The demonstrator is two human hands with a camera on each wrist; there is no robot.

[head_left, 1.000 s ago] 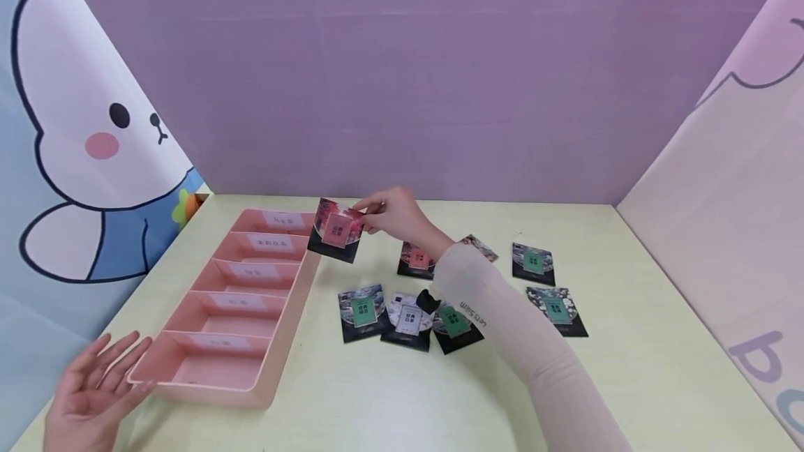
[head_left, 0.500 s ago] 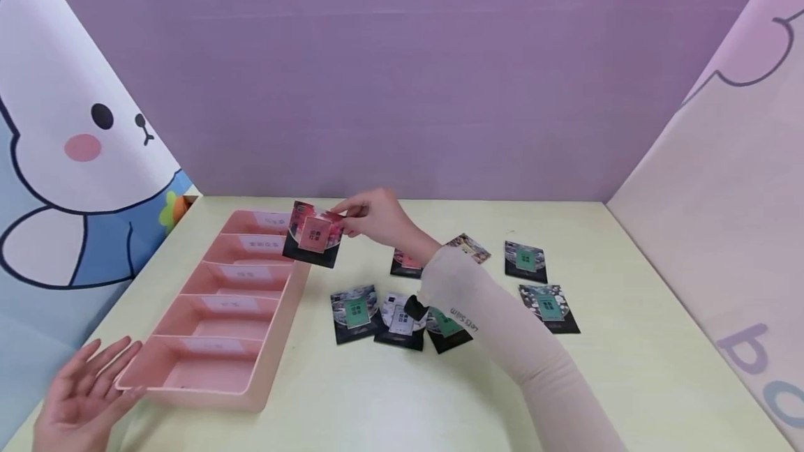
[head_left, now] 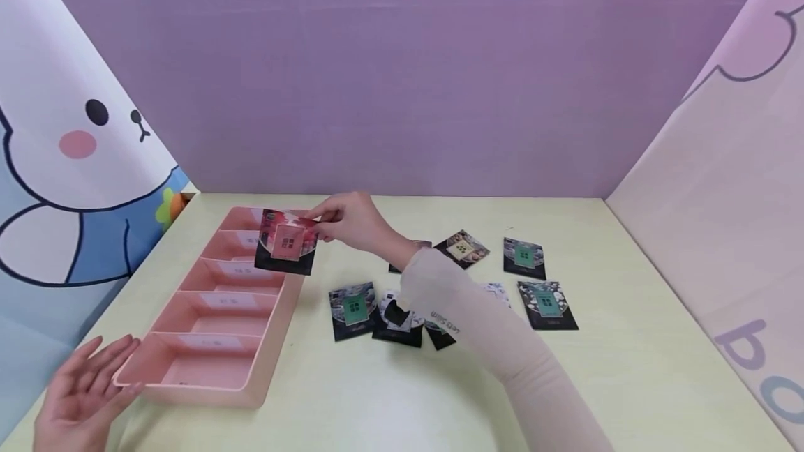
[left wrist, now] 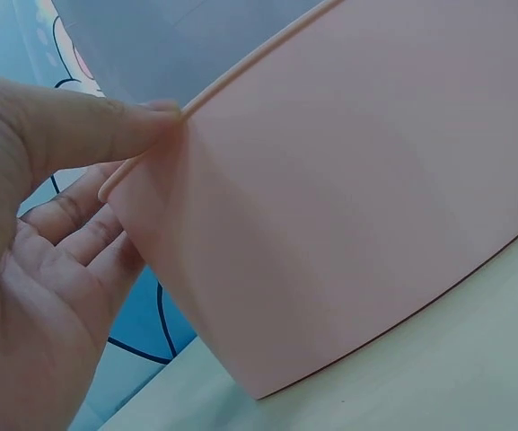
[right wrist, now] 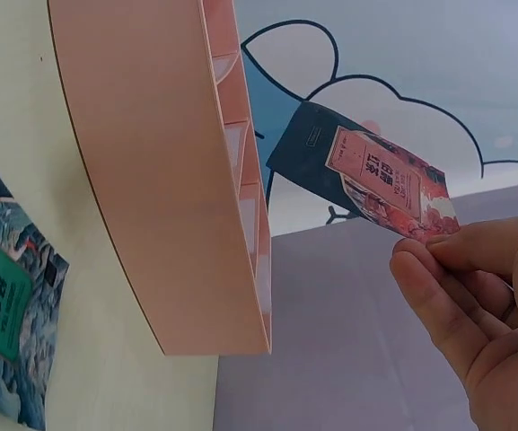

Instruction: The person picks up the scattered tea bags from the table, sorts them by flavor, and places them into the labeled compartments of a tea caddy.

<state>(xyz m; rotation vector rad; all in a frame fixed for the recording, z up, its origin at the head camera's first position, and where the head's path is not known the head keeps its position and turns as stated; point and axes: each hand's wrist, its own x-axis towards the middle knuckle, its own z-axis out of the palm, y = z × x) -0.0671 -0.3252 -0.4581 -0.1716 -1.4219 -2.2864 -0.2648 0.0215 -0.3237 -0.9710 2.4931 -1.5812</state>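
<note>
Now, the pale table (head_left: 659, 368) fills the lower part of the frame, and on its left half we see the pink tray (head_left: 266, 354), its five compartments in a row. From lower right comes the sleeve (head_left: 515, 354); its arm has shifted to the left during the last second. At its end, the right hand (head_left: 356, 223), near the upper middle of the tabletop, pinches between thumb and finger the corner of one packet, with no gap left there. The left hand (head_left: 82, 393), at lower left, stays by the near corner of the tray: its fingers are loosely extended and its thumb touches the rim.

The red packet (head_left: 287, 244) was at the tray's right edge; now we find it farther left, in front of the far compartments. For the work this means, we judge, that carrying is mostly done but release is not. Which compartment is below it, we cannot tell. Behind the sleeve, the beige packet (head_left: 461, 250) shows more than before.
</note>
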